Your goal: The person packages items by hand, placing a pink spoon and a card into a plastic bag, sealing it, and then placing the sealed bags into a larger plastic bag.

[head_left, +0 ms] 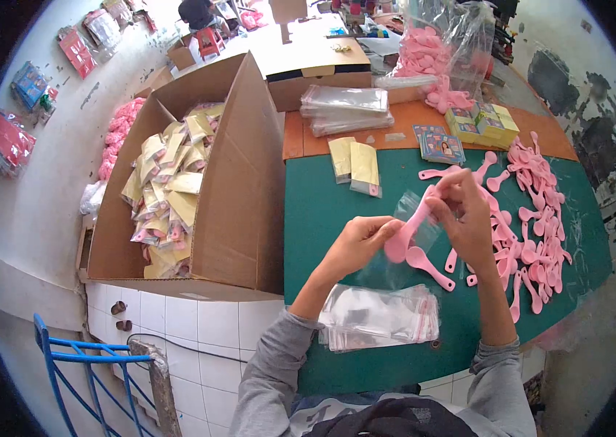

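Observation:
A pink plastic spoon (pixel 415 221) is held at a slant over the green table, its bowl toward me. My left hand (pixel 357 246) is closed, with the thumb against the spoon near its bowl. My right hand (pixel 466 216) pinches the handle's far end. Below and behind the spoon lies a clear plastic bag (pixel 387 272), partly covered by my hands. Another pink spoon (pixel 429 269) rests on the table just below the held one. Nearer my body is a stack of clear bags (pixel 379 317). Many loose pink spoons (pixel 530 251) are heaped right of my right hand.
Left of the table stands a big cardboard box (pixel 246 182) of filled packets (pixel 170 186). Two packets (pixel 363 169) lie on the green table (pixel 315 218). Behind are printed cards (pixel 440 144), yellow card stacks (pixel 492 125) and clear sleeves (pixel 346 100). A blue metal frame (pixel 82 357) stands lower left.

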The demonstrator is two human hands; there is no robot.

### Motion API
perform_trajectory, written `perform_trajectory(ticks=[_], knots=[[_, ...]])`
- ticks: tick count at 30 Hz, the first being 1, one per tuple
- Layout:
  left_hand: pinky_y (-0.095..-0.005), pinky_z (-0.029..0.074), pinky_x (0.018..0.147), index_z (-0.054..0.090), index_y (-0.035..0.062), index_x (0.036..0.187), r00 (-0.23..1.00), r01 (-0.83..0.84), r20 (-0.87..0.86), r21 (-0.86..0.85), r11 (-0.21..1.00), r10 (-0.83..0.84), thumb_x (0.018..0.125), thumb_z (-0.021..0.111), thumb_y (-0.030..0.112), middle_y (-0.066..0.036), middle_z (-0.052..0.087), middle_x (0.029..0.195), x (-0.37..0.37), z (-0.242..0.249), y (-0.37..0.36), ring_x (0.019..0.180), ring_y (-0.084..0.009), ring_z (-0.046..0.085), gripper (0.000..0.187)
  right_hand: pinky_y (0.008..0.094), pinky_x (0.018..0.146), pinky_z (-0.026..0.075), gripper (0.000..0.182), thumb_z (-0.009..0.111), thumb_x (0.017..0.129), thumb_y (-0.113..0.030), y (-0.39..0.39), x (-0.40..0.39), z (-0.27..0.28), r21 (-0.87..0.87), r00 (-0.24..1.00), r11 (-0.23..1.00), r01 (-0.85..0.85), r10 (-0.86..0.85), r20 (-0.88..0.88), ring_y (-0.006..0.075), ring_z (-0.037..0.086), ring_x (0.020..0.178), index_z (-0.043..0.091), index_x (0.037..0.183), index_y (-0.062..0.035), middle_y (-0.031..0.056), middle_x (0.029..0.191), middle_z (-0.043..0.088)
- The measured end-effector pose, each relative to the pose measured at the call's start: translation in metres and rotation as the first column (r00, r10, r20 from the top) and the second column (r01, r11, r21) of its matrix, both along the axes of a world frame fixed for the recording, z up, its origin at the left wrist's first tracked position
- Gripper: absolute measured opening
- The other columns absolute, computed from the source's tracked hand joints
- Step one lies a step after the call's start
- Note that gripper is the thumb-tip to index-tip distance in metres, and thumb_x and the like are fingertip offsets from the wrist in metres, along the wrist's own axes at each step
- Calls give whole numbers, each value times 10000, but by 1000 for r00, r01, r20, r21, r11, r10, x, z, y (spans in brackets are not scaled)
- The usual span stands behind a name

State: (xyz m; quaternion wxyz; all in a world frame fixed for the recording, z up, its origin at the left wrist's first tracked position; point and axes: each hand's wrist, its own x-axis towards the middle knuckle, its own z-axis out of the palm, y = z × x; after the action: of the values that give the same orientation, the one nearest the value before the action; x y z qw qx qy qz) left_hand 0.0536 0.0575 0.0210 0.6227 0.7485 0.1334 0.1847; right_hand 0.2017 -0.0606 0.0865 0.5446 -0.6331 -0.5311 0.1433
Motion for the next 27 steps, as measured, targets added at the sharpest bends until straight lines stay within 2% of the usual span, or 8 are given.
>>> perform_trajectory(ticks=[3, 6, 8, 10, 17, 23, 26, 27], knots=[[-248, 510, 692, 634, -46, 984, 981, 6, 188, -229, 973, 39, 955, 483, 212, -84, 670, 871, 4, 3, -4, 759, -124, 619, 301, 299, 634, 490, 223, 563, 886, -176, 8, 14, -7, 113, 903, 970, -216, 155, 401, 180, 604, 678, 610, 771, 9, 86, 749, 613], [-259, 517, 723, 629, -54, 992, 953, 13, 289, -339, 941, 91, 957, 476, 195, -105, 669, 904, -4, 13, -6, 805, -142, 634, 295, 334, 655, 489, 248, 569, 876, -214, 40, 65, -19, 139, 991, 982, -131, 126, 43, 251, 622, 724, 640, 786, 5, 138, 804, 624], [-241, 513, 709, 636, -52, 986, 938, -11, 322, -344, 939, 129, 956, 476, 168, -94, 668, 923, -11, 18, -6, 818, -129, 632, 273, 376, 653, 465, 355, 539, 881, -317, 70, 139, -57, 57, 836, 900, 433, -424, 348, 286, 630, 716, 649, 811, 12, 175, 794, 647], [-244, 513, 720, 636, -53, 990, 945, -35, 306, -265, 963, 119, 953, 479, 151, -103, 670, 931, -20, 23, -7, 826, -137, 635, 260, 399, 667, 469, 352, 583, 842, -318, 87, 206, -108, -4, 610, 755, 656, -528, 591, 330, 637, 734, 652, 838, 28, 205, 774, 652], [-326, 545, 734, 629, -60, 947, 909, -109, 373, -216, 970, 185, 944, 499, 228, -159, 671, 894, -20, 16, -3, 845, -216, 661, 316, 498, 797, 413, 202, 526, 752, -144, 84, 204, -122, 96, 259, 547, 832, -536, 804, 382, 560, 858, 630, 797, 23, 208, 882, 594], [-263, 532, 758, 628, -66, 981, 929, -63, 327, -323, 944, 174, 934, 506, 122, -133, 671, 911, -20, 18, -7, 851, -176, 657, 228, 464, 727, 451, 176, 598, 786, -158, 77, 242, -137, 159, 406, 705, 691, -560, 722, 393, 576, 810, 633, 831, 9, 212, 831, 610], [-256, 534, 747, 634, -58, 978, 934, -77, 310, -315, 946, 180, 930, 513, 119, -121, 672, 908, -19, 18, -8, 831, -159, 657, 219, 403, 632, 474, 114, 586, 819, -118, 69, 189, -86, 147, 331, 624, 767, -582, 743, 296, 602, 691, 608, 857, -13, 151, 789, 619], [-254, 535, 742, 636, -54, 975, 935, -101, 301, -286, 953, 189, 927, 519, 120, -116, 673, 907, -20, 16, -7, 824, -154, 657, 215, 368, 592, 471, 121, 584, 822, -107, 65, 169, -67, 66, 577, 742, 668, -571, 584, 253, 599, 659, 591, 886, -5, 130, 772, 615]])
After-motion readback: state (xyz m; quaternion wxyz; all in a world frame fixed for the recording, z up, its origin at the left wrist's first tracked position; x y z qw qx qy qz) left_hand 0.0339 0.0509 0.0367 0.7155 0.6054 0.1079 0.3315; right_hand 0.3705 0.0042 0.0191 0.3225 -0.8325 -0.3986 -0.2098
